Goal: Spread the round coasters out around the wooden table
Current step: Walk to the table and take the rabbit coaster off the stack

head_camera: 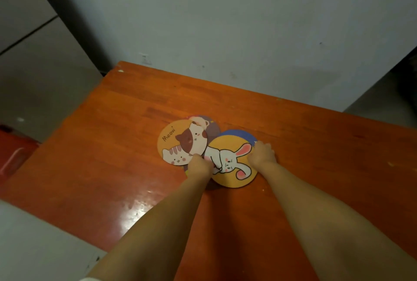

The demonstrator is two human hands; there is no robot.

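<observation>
Several round coasters lie overlapped in a pile at the middle of the wooden table (pixel 112 145). An orange cat coaster (pixel 178 143) marked "Meow" lies on the left, over a purple coaster (pixel 211 126). A yellow rabbit coaster (pixel 230 163) lies on the right, covering a blue coaster (pixel 244 134). My left hand (pixel 199 164) curls down on the cat coaster's near edge, where it meets the rabbit coaster. My right hand (pixel 262 153) is closed over the rabbit coaster's right rim. Both hands hide the edges beneath them.
A grey wall (pixel 225 21) runs along the table's far edge. The table's left edge drops to a pale tiled floor (pixel 45 66), where a red object (pixel 13 156) sits low at the left. Bare wood surrounds the pile on all sides.
</observation>
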